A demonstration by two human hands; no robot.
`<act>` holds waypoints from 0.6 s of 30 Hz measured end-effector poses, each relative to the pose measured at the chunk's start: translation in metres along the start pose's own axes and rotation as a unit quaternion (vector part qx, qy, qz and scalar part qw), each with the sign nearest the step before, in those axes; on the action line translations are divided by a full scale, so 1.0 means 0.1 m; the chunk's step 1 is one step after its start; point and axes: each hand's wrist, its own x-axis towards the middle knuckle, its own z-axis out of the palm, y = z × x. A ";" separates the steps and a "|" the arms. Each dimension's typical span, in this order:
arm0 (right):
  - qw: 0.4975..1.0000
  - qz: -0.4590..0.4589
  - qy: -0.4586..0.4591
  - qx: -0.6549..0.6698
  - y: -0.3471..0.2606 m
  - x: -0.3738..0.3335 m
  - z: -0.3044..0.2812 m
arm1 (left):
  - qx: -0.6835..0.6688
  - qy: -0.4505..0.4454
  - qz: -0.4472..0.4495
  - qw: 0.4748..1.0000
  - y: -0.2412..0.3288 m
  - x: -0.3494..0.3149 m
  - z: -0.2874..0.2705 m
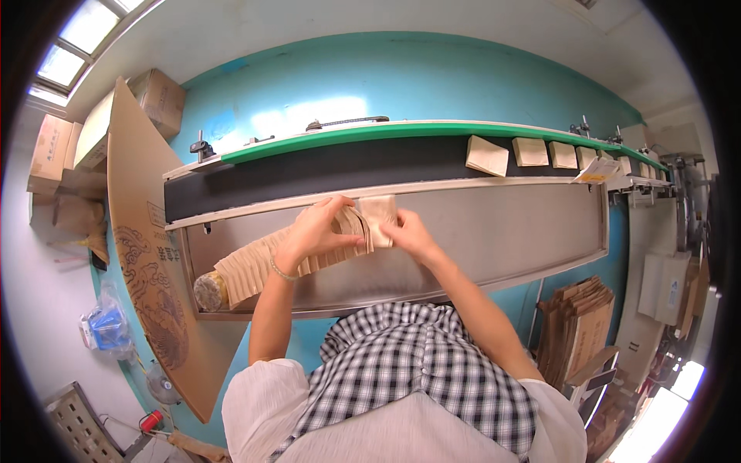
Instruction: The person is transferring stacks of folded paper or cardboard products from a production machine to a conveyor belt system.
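Observation:
A long row of folded light-brown paper napkins (248, 266) stands on edge across the left part of a metal tray (494, 224). My left hand (312, 231) is wrapped round the row's right end, with the thumb on the near side and the fingers over the far side. Just to the right of it, my right hand (409, 234) pinches a small stack of napkins (378, 210) between thumb and fingers. That stack touches or nearly touches the row's end. A cylinder with a mottled, clear-wrapped end (209, 292) lies against the row's left end.
Beyond the tray runs a black conveyor belt (309, 167) with a green rail (324, 140). Several napkin stacks (487, 156) sit along its right part. A tall cardboard sheet (154, 262) stands at the left. Flattened cartons (575, 320) lean below the tray's right end.

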 end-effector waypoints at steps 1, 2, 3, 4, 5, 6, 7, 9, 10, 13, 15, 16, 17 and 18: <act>0.995 0.003 0.078 0.058 0.09 0.14 -0.02 | 0.003 -0.002 0.003 1.000 0.00 0.01 0.00; 0.973 -0.043 0.107 0.202 0.04 0.25 -0.04 | -0.001 0.007 0.013 1.000 -0.03 0.02 0.02; 0.962 -0.024 0.117 0.244 -0.03 0.34 -0.14 | -0.005 0.016 0.024 1.000 -0.05 0.02 0.03; 0.950 -0.006 0.125 0.286 -0.12 0.37 -0.23 | -0.004 0.015 0.028 0.999 -0.07 -0.01 0.05; 0.964 0.018 0.151 0.218 -0.18 0.34 -0.34 | -0.007 0.019 0.030 0.999 -0.09 -0.02 0.07; 0.970 0.002 0.189 0.153 -0.22 0.30 -0.45 | -0.010 0.024 0.031 0.999 -0.10 -0.02 0.07; 0.970 -0.012 0.226 0.088 -0.22 0.25 -0.57 | -0.015 0.016 0.022 1.000 -0.09 -0.05 0.05; 0.894 -0.114 0.417 0.117 -0.08 0.39 -1.00 | -0.016 0.015 0.021 1.000 -0.10 -0.09 0.03; 0.866 -0.104 0.473 0.123 0.07 0.43 -1.52 | -0.010 0.012 0.021 1.000 -0.04 -0.05 0.03; 0.829 -0.119 0.474 0.272 0.00 0.31 -2.50 | -0.004 0.004 0.023 1.000 0.05 -0.02 0.00; 0.816 -0.108 0.510 0.251 -0.10 0.28 -2.53 | -0.007 0.001 0.009 1.000 0.02 -0.03 -0.02; 0.812 -0.076 0.540 0.206 -0.23 0.28 -2.31 | -0.002 0.007 0.007 1.000 -0.03 -0.06 -0.01; 0.818 -0.070 0.534 0.204 -0.19 0.23 -2.13 | 0.002 0.009 0.012 1.000 -0.03 -0.06 0.01; 0.876 -0.094 0.455 0.132 -0.11 0.15 -1.90 | 0.003 0.011 0.000 1.000 -0.01 -0.07 0.01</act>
